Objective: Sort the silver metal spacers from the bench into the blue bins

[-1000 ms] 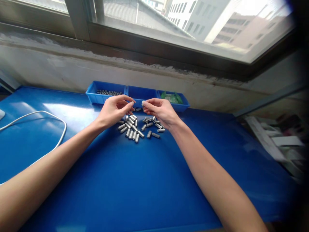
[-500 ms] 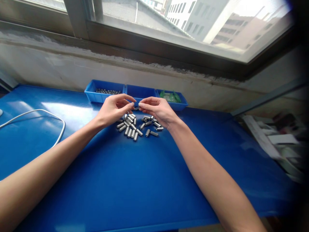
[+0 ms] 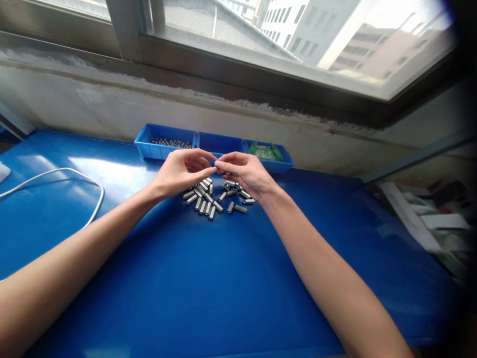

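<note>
My left hand and my right hand meet fingertip to fingertip above the blue table. My right thumb and forefinger are pinched on something tiny, mostly hidden by the fingers. The left thumb and forefinger close in on the same spot from the other side, and what they grip cannot be made out. Below the hands lie several short metal bars, which look like hex standoffs, in a loose group on the left. A smaller group of the same bars lies under my right hand, partly covered by it.
Behind the hands stand three joined blue bins: one with small metal parts, a middle bin partly hidden, and one with a green plastic bag. A white cable curves over the blue table at left. Papers lie at right.
My left hand has moved right until its fingertips meet those of my right hand; a small gap was between them before. The whole view has shifted slightly.
</note>
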A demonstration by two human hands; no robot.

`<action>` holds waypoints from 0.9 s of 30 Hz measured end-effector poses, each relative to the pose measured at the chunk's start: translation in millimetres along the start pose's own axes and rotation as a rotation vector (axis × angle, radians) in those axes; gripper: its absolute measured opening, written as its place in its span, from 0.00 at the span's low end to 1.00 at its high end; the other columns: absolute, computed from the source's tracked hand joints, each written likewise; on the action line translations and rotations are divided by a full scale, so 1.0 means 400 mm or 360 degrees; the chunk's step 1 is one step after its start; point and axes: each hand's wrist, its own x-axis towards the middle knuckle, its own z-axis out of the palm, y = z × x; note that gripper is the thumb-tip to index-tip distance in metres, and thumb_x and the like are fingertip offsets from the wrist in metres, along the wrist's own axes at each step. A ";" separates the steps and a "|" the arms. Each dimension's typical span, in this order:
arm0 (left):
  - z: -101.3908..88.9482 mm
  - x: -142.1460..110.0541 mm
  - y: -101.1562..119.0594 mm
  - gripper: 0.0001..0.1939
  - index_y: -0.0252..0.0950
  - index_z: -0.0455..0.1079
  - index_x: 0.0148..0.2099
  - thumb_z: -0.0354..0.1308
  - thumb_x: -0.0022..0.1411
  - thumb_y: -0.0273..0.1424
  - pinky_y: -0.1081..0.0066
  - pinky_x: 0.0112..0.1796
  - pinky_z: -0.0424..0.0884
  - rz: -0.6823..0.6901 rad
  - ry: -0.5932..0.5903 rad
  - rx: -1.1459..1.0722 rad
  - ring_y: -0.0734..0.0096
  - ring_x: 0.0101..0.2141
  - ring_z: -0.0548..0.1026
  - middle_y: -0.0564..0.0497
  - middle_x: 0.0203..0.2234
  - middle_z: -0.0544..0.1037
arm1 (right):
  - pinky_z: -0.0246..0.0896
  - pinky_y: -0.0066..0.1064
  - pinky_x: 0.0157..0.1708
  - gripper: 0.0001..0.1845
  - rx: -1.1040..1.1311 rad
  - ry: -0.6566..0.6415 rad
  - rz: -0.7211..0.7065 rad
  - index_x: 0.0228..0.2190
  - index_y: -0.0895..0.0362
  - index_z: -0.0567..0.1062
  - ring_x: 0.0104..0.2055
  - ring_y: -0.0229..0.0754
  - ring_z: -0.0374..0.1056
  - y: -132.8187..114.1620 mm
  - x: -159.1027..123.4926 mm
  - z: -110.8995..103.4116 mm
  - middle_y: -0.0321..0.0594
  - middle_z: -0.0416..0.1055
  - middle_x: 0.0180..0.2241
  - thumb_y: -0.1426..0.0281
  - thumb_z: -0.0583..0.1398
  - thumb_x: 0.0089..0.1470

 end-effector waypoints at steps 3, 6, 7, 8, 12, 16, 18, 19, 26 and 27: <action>0.005 0.001 -0.004 0.22 0.34 0.78 0.47 0.70 0.55 0.43 0.71 0.37 0.77 0.0043 -0.0011 -0.0035 0.64 0.35 0.82 0.46 0.34 0.84 | 0.67 0.29 0.39 0.21 0.0062 -0.0035 0.0042 0.29 0.57 0.80 0.35 0.36 0.73 0.002 0.001 -0.002 0.35 0.78 0.31 0.62 0.78 0.32; 0.008 0.001 -0.006 0.23 0.35 0.78 0.47 0.71 0.54 0.44 0.70 0.39 0.78 0.0061 -0.0012 -0.0063 0.63 0.36 0.82 0.47 0.34 0.84 | 0.67 0.28 0.38 0.20 0.0100 -0.0078 0.0099 0.29 0.57 0.80 0.35 0.36 0.73 0.004 0.000 -0.004 0.35 0.78 0.30 0.62 0.77 0.34; 0.008 0.001 -0.005 0.23 0.35 0.78 0.46 0.71 0.54 0.45 0.69 0.39 0.78 0.0064 -0.0001 -0.0062 0.62 0.36 0.82 0.47 0.34 0.84 | 0.67 0.28 0.38 0.20 0.0103 -0.0086 0.0119 0.30 0.57 0.80 0.35 0.36 0.73 0.004 -0.001 -0.004 0.36 0.78 0.30 0.62 0.77 0.35; 0.008 0.001 -0.004 0.22 0.35 0.79 0.44 0.71 0.54 0.46 0.69 0.40 0.78 0.0067 0.0019 -0.0056 0.62 0.36 0.82 0.46 0.35 0.84 | 0.67 0.27 0.38 0.20 0.0105 -0.0092 0.0135 0.30 0.57 0.80 0.35 0.36 0.73 0.004 -0.002 -0.005 0.36 0.78 0.30 0.61 0.77 0.35; 0.004 0.003 0.002 0.22 0.35 0.78 0.38 0.71 0.52 0.48 0.68 0.38 0.79 0.0034 0.0108 -0.0075 0.62 0.35 0.82 0.46 0.33 0.83 | 0.68 0.27 0.38 0.19 0.0124 -0.0139 0.0136 0.31 0.56 0.82 0.36 0.37 0.74 0.000 -0.004 -0.010 0.39 0.80 0.33 0.61 0.77 0.37; -0.004 0.008 -0.004 0.23 0.35 0.77 0.36 0.74 0.48 0.48 0.69 0.37 0.79 -0.0111 0.0237 -0.0244 0.61 0.33 0.82 0.46 0.30 0.83 | 0.69 0.26 0.37 0.19 0.0121 -0.0140 0.0135 0.35 0.57 0.82 0.36 0.37 0.75 -0.013 -0.005 -0.017 0.42 0.81 0.36 0.61 0.75 0.42; -0.008 0.011 -0.013 0.22 0.34 0.77 0.36 0.74 0.48 0.46 0.68 0.38 0.79 -0.0182 0.0301 -0.0328 0.61 0.34 0.82 0.46 0.30 0.83 | 0.69 0.26 0.37 0.17 0.0089 -0.0131 0.0129 0.36 0.57 0.82 0.36 0.37 0.76 -0.020 -0.005 -0.019 0.42 0.81 0.36 0.62 0.73 0.45; -0.010 0.012 -0.018 0.21 0.34 0.77 0.36 0.74 0.48 0.45 0.69 0.39 0.78 -0.0211 0.0306 -0.0349 0.62 0.34 0.82 0.46 0.30 0.83 | 0.69 0.26 0.37 0.15 0.0043 -0.0130 0.0119 0.36 0.58 0.82 0.37 0.38 0.76 -0.023 -0.004 -0.019 0.43 0.81 0.36 0.62 0.72 0.47; -0.017 0.011 -0.055 0.16 0.34 0.77 0.36 0.69 0.55 0.41 0.72 0.30 0.75 -0.0258 0.0476 -0.0011 0.65 0.28 0.80 0.49 0.26 0.82 | 0.66 0.28 0.34 0.06 -0.1049 0.0260 -0.0387 0.31 0.58 0.81 0.32 0.40 0.75 -0.009 0.001 -0.023 0.40 0.80 0.29 0.69 0.64 0.54; -0.018 0.011 -0.059 0.15 0.34 0.77 0.37 0.67 0.56 0.41 0.71 0.30 0.75 -0.0249 0.0532 0.0074 0.64 0.28 0.81 0.48 0.27 0.82 | 0.66 0.29 0.35 0.06 -0.1189 0.0260 -0.0469 0.32 0.58 0.81 0.33 0.40 0.75 -0.002 0.001 -0.020 0.40 0.80 0.30 0.70 0.63 0.55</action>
